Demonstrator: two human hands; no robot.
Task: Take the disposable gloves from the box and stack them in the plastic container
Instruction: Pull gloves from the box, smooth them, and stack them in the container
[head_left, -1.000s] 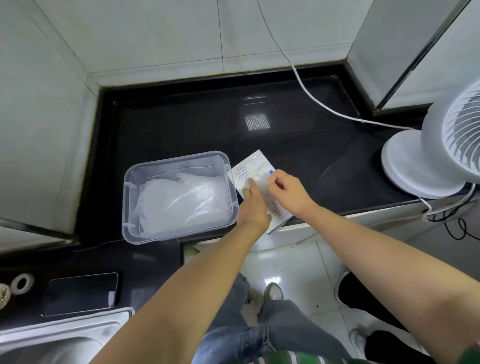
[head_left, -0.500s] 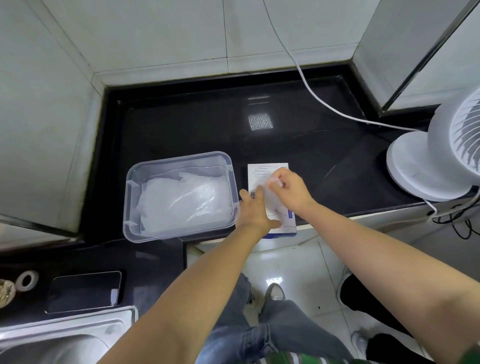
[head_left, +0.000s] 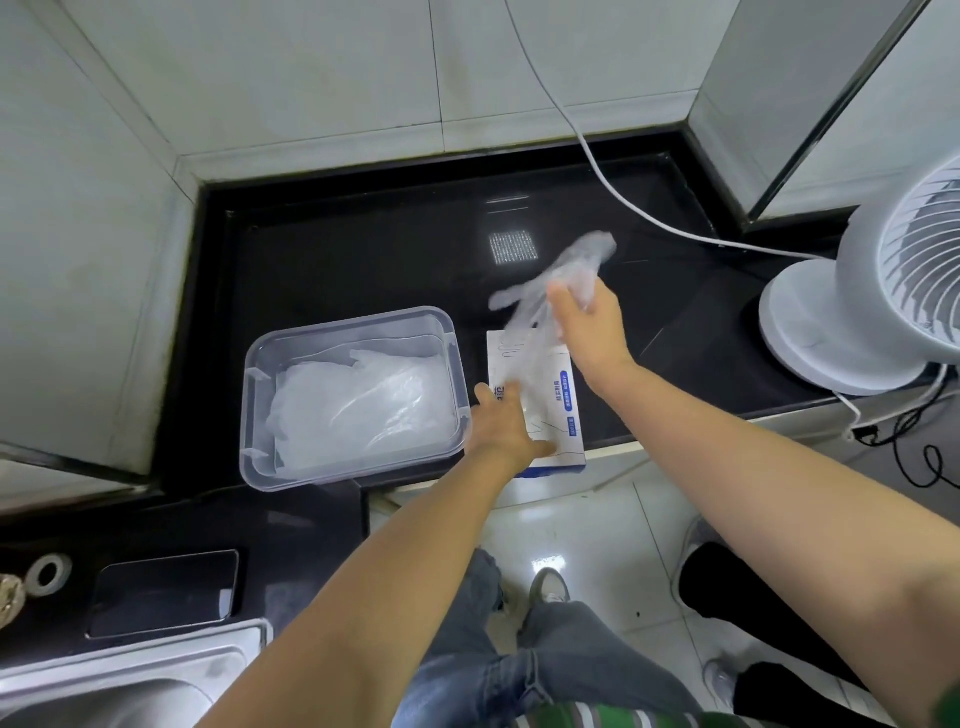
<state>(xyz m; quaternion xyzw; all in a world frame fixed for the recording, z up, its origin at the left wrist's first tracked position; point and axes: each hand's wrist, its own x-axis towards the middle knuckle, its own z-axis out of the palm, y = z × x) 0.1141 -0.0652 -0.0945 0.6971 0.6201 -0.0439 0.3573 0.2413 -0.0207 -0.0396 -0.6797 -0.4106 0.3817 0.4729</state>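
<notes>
Right hand (head_left: 587, 332): raised above the black countertop (head_left: 363, 260), centre right of the frame; thumb and curled fingers pinch a clear glove (head_left: 550, 291).
Glove: motion-blurred, one end above the hand, the other trailing down over the box (head_left: 550, 410); whether it is free of the box I cannot tell.
Left hand (head_left: 506, 426): lies flat on the box's lower left part, fingers straight, thumb out to the right.
Box: lying flat at the counter's front edge, just right of the plastic container (head_left: 353, 325).
Container: open-topped, holding a pile of clear gloves (head_left: 358, 405); its lower edge is at the counter's front edge.
Open room: bare counter across the upper middle, behind container and box.
Right edge: white fan (head_left: 872, 291), its cable (head_left: 623, 202) crossing the counter's upper right.
Lower left: phone (head_left: 166, 592) and sink (head_left: 130, 675).
</notes>
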